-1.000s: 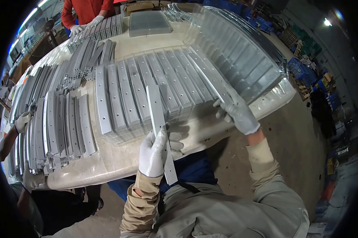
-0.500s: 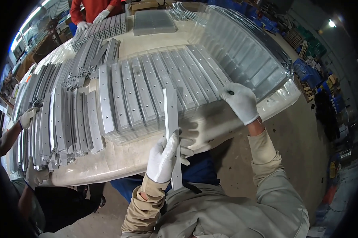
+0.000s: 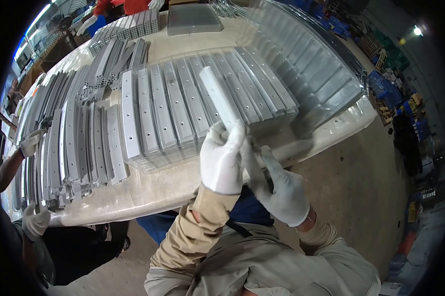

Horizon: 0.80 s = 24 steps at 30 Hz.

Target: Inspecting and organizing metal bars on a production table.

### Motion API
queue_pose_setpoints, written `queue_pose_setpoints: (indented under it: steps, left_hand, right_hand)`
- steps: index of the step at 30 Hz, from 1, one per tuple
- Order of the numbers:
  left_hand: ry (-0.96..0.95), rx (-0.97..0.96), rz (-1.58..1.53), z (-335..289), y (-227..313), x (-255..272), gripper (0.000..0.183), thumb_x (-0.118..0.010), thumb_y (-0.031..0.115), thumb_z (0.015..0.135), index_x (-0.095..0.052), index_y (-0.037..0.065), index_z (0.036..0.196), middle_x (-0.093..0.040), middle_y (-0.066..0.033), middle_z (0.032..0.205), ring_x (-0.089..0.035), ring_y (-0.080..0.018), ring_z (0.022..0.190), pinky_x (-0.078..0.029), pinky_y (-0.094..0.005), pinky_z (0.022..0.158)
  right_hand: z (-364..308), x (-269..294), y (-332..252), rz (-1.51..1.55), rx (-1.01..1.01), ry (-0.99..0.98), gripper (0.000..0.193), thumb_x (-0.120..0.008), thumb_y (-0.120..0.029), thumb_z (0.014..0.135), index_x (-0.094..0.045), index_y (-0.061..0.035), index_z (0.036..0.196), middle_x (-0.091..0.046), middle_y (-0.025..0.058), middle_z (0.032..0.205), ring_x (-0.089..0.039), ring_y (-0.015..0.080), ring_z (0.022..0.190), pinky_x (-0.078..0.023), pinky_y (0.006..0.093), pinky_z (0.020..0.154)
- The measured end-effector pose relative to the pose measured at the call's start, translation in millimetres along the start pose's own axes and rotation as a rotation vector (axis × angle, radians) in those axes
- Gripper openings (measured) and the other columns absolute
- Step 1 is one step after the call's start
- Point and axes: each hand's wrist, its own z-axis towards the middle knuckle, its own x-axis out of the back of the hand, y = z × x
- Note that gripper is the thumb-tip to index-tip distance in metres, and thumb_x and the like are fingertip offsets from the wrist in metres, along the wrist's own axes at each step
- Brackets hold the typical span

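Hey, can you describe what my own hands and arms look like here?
Your left hand and right hand both wear plain white work gloves. Tan lower sleeves, wrinkled and bunched, cover your forearms, meeting grey upper sleeves.

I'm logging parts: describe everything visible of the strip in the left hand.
The strip is long, narrow, pale silver-grey, apparently metal, and slightly blurred. The left hand grips it, its far end slanting leftward over the clear tray of similar strips. Its near end is unclear, as is whether the right hand touches it.
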Motion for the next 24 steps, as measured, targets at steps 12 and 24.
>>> queue_pose_setpoints:
  steps: [12, 24]
  left_hand:
    - [0.024, -1.067, 1.896, 8.8, 42.6, 19.8, 0.040, -0.072, 0.022, 0.091, -0.064, 0.008, 0.128, -0.063, -0.0109, 0.126, -0.062, -0.0298, 0.116, -0.049, -0.0443, 0.099]
    - [-0.041, -0.921, 1.985, 16.6, 30.1, 39.8, 0.021, -0.073, 0.025, 0.086, -0.068, 0.014, 0.103, -0.064, -0.0036, 0.126, -0.062, -0.0240, 0.116, -0.049, -0.0443, 0.095]
  right_hand:
    - [73.2, 42.3, 76.2, 0.613, -0.564, -0.013, 0.043, -0.057, -0.019, 0.105, -0.055, 0.0007, 0.143, -0.067, 0.0030, 0.101, -0.064, 0.0110, 0.068, -0.051, 0.0249, 0.055]
    - [100.0, 22.2, 101.4, -0.394, -0.052, 0.168, 0.043, -0.067, -0.044, 0.099, -0.073, -0.0055, 0.116, -0.072, 0.0107, 0.107, -0.069, 0.0289, 0.075, -0.056, 0.0367, 0.068]
